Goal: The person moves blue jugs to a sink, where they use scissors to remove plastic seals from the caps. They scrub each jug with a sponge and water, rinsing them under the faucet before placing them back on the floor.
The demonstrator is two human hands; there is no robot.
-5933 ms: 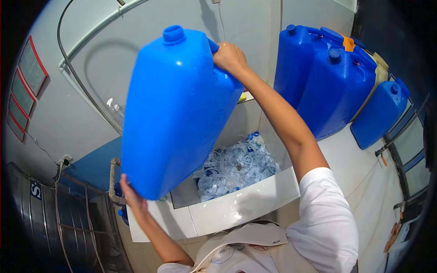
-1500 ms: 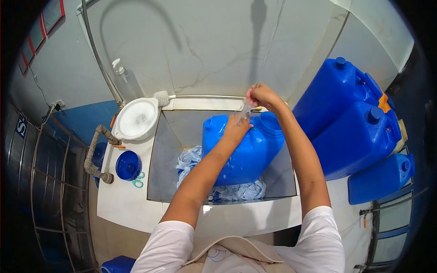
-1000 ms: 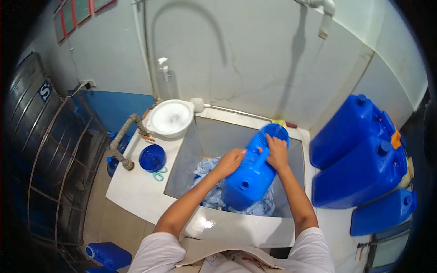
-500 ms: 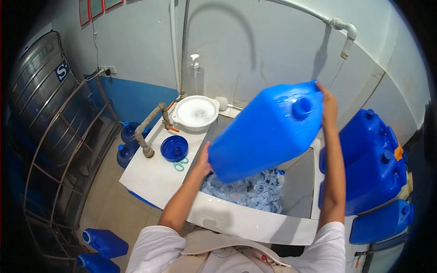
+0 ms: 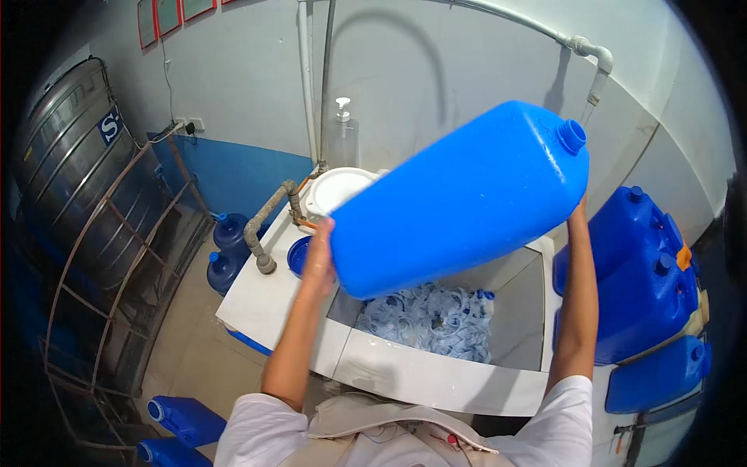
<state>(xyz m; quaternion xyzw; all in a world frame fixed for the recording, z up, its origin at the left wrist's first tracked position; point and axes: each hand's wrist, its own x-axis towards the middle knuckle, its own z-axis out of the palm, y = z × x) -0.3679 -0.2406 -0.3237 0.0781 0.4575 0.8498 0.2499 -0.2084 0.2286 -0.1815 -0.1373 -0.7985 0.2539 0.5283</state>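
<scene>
A large blue jerrycan [image 5: 459,202] is held tilted above the sink, its uncapped neck up at the right, near the white pipe outlet [image 5: 597,89]. My left hand [image 5: 317,261] presses on the can's lower left end, its thumb up along the edge. My right hand [image 5: 578,216] grips the can's right end from beneath, with most of its fingers hidden behind it. Below, the tiled sink [image 5: 517,311] contains a heap of pale, wet plastic pieces [image 5: 436,319] with some blue caps. A thin stream of water seems to run from the outlet.
On the left counter are a white basin [image 5: 339,187], a blue bowl [image 5: 297,253] partly hidden, a pump bottle [image 5: 342,140] and a pipe tap [image 5: 268,226]. Several blue jerrycans [image 5: 630,303] stand at the right. Large bottles [image 5: 227,253] and a steel tank [image 5: 74,171] are at the left.
The jerrycan has turned, so its neck now sits farther right and higher, closer to the outlet. My left hand has shifted left and slightly up; my right hand has slid lower behind the can.
</scene>
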